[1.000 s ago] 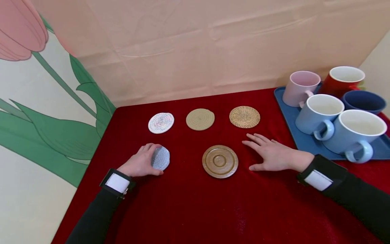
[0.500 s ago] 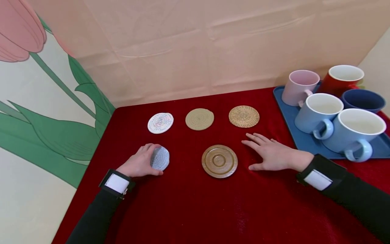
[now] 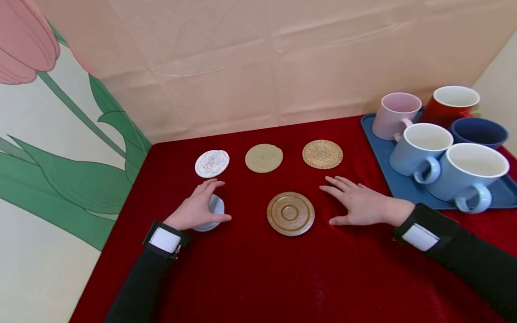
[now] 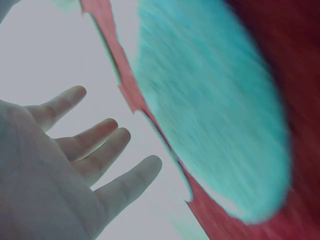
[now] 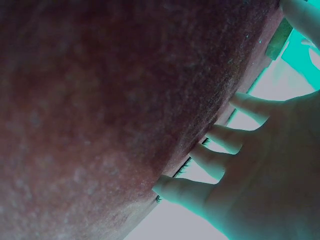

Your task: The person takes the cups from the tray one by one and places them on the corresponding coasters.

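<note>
Plainly, two hands [image 3: 195, 210] are spread among five coasters [image 3: 291, 214], with five cups [image 3: 407, 156] on one blue tray [image 3: 381, 157].

Has the left arm [image 3: 135, 287] slanting up from the lower edge, black-sleeved; holds the left hand [image 3: 195, 210] back upward, thumb well apart from gently bent fingers (spread apart in the left wrist view, too); has the right arm [image 3: 468, 264], also black-sleeved, angled in from the lower right; holds the right hand [image 3: 359, 202] palm down, fingers fanned and nearly straight, thumb apart from them.
</note>
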Tool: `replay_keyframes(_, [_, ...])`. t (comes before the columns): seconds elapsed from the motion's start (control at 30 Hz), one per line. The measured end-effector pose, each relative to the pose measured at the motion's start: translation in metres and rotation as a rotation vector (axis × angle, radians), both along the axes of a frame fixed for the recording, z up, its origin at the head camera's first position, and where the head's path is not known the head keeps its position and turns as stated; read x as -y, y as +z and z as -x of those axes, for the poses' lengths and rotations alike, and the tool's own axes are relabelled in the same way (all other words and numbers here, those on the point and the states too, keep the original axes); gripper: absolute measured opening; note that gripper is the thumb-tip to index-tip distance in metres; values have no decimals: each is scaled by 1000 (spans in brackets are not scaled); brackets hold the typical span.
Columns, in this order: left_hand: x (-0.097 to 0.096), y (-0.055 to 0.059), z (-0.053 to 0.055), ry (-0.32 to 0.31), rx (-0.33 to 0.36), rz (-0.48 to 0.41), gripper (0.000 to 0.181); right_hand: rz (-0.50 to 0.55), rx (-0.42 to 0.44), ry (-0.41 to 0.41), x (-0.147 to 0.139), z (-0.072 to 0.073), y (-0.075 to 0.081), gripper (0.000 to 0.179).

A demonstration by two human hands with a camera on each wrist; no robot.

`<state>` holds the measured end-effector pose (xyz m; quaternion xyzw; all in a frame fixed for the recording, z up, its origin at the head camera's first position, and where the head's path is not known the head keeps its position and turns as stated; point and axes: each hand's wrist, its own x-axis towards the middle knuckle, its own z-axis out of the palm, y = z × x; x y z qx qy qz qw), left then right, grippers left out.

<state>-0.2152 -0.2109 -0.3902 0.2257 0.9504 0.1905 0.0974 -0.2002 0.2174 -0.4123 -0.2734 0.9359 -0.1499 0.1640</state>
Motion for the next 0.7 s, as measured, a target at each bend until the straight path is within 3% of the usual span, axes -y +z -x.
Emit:
replay_keyframes(0.2, [-43,5,3,-130,-24,14,94,-2,2,1,0,0,1,91])
replay_keyframes(0.47, [-111,8,1,-405,-115,137,103,2,5,-4,-1,0,-1,91])
replay_keyframes(0.57, [-125,5,0,-458,-135,160,105,-4,0,-8,-1,0,-1,91])
replay_keyframes(0.7, [-137,0,-1,-483,-115,216,108,-11,-9,-9,0,0,-1,91])
